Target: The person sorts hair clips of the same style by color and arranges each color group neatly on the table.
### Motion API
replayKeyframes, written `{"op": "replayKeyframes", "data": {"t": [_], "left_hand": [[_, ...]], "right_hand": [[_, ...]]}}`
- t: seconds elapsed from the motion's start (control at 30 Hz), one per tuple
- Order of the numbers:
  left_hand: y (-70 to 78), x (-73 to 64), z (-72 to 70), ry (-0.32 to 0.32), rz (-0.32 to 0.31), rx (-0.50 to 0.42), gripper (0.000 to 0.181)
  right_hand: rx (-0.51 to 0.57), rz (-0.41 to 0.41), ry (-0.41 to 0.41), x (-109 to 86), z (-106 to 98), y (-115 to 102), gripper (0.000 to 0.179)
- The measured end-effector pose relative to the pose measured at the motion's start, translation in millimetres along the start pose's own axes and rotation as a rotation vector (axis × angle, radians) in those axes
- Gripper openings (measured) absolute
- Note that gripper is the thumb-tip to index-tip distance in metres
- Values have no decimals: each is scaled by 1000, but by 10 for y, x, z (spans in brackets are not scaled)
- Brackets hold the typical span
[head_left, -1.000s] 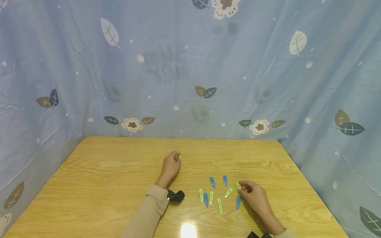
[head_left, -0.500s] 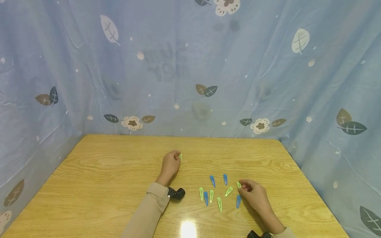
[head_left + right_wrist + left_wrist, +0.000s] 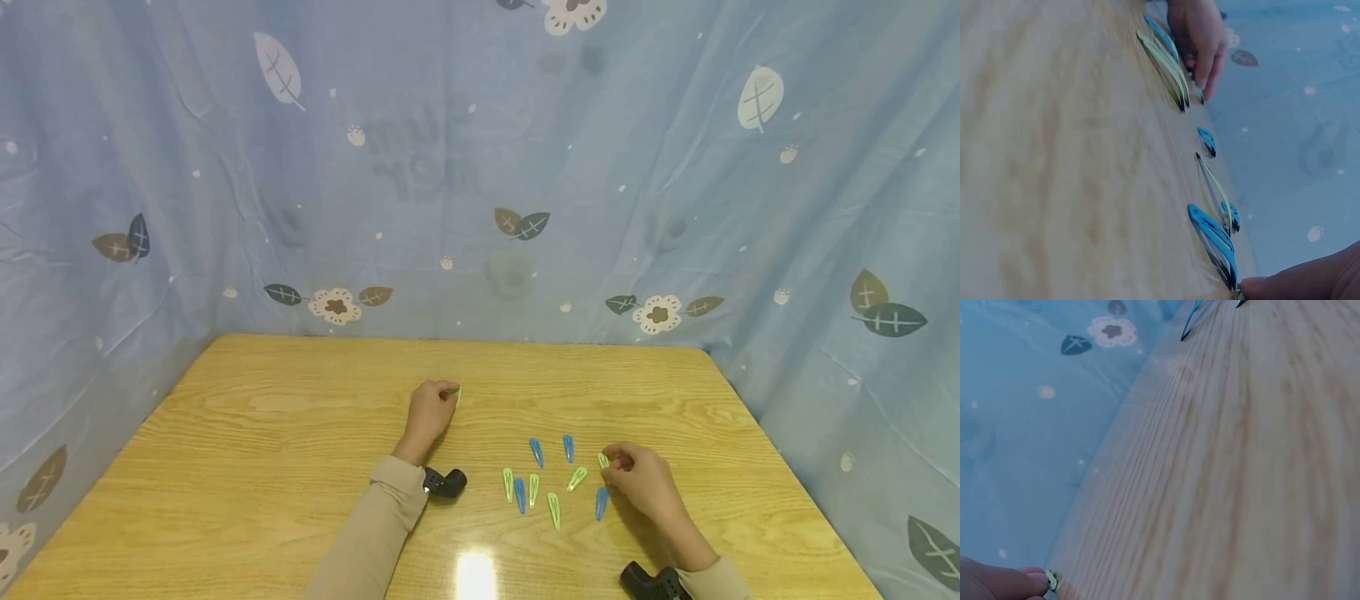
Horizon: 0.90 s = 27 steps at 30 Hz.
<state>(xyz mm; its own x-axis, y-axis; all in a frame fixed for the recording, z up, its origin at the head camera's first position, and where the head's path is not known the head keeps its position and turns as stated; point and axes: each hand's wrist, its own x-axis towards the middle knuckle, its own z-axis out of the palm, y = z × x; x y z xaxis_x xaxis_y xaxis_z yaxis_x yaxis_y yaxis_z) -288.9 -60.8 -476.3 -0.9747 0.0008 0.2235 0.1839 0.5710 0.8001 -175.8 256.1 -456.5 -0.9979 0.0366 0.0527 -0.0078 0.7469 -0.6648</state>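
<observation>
My left hand [image 3: 431,412] pinches a yellow-green snap hair clip [image 3: 459,397] between thumb and fingers, towards the back of the table; the clip appears nearly edge-on. In the left wrist view only the fingertips [image 3: 1019,582] and that clip's end [image 3: 1052,580] show. Further right, my right hand [image 3: 643,481] pinches another green hair clip [image 3: 603,460] by thumb and finger. Just below these fingers lies a blue hair clip [image 3: 602,503]. The right wrist view shows my right thumb [image 3: 1304,279] at the bottom, with its clip mostly out of frame.
Between the hands, several green hair clips [image 3: 553,510] and blue hair clips [image 3: 536,452] lie loosely spread on the wooden table [image 3: 247,467]. A blue patterned curtain [image 3: 420,217] hangs behind the table and along both sides. Black wrist cameras [image 3: 446,483] sit on the wrists.
The clip in my left hand has turned from showing its face to nearly edge-on. Both hands keep their pinch and have barely moved; the head view has tilted slightly down.
</observation>
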Motion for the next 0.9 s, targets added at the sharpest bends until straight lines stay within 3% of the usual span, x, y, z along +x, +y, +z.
{"op": "replayKeyframes", "data": {"t": [0.63,0.9], "left_hand": [[-16,-22,29,35,23,15,19],[-33,-24,32,44,25,17,18]], "right_hand": [[28,24,14,33,-42,1,24],[100,54,21,31,-68,-33,26]]}}
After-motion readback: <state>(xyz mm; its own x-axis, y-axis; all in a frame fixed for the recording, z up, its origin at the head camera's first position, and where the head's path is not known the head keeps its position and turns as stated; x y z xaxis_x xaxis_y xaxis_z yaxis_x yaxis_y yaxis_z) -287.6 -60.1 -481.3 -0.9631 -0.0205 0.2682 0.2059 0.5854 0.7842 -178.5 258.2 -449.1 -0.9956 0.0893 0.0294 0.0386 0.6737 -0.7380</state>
